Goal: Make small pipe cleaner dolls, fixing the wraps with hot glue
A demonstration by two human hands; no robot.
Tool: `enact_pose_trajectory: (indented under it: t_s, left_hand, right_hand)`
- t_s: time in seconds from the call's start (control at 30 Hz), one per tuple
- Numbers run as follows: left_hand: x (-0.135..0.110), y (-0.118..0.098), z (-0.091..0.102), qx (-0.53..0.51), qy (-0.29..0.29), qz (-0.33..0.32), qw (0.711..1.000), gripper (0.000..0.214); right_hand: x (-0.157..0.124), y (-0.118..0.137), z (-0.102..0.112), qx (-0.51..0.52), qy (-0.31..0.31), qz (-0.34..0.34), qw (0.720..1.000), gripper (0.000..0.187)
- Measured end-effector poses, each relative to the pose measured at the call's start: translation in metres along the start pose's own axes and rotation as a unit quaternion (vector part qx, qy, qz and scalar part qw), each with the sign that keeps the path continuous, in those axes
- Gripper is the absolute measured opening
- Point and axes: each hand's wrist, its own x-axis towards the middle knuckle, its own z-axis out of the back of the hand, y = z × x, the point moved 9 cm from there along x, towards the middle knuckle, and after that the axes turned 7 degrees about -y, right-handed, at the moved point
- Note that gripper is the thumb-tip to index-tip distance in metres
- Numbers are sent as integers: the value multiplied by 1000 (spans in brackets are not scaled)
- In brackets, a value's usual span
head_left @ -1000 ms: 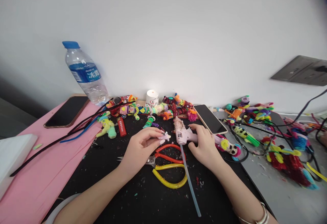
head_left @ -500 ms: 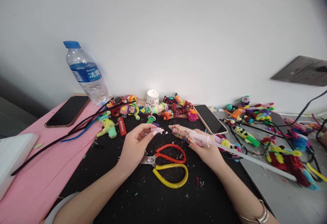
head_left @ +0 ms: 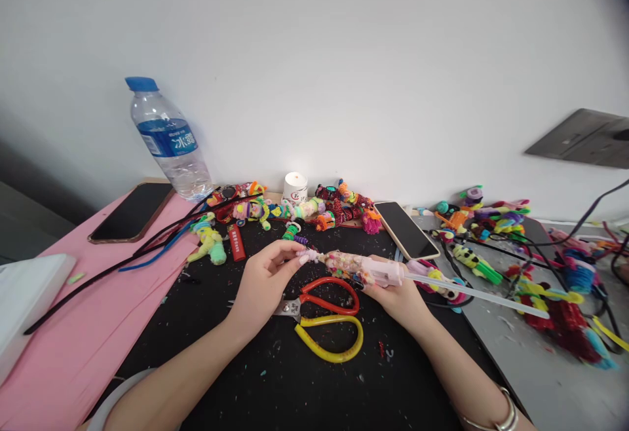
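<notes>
Between its thumb and fingers, my left hand (head_left: 268, 280) pinches a small pale lilac fuzzy piece (head_left: 308, 257), which looks like twisted pipe cleaner. My right hand (head_left: 396, 297) grips a pale pink hot glue gun (head_left: 383, 270) whose front is crusted with colourful fluff. Its nozzle points left and meets, or nearly meets, the lilac piece. A long translucent glue stick (head_left: 481, 292) sticks out of the gun's back end. Below the hands, scissors (head_left: 329, 319) with one red and one yellow handle lie on the black mat (head_left: 314, 392), their blades partly behind my left wrist.
Several pipe-cleaner figures (head_left: 255, 211) line the wall, beside a paper cup (head_left: 295, 187). More figures (head_left: 474, 264) and black cables lie at right. A white-framed phone (head_left: 405, 229), a dark phone (head_left: 132, 213), a water bottle (head_left: 170, 139) and a red packet (head_left: 236, 242) surround the mat.
The glue gun has moved left and levelled, so its nozzle has come up to the lilac piece. My left hand keeps its pinch almost in place.
</notes>
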Motion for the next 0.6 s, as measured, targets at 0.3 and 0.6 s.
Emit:
enact_pose_trajectory:
  t_s: [0.3, 0.6]
  left_hand:
    - [0, -2, 0, 10, 4, -3, 1000, 12]
    - [-1, -5, -1, 9, 3, -2, 1000, 11]
  right_hand:
    - [0, 0, 1, 11, -7, -1, 1000, 21]
    - [0, 0, 1, 14, -3, -1, 1000, 19]
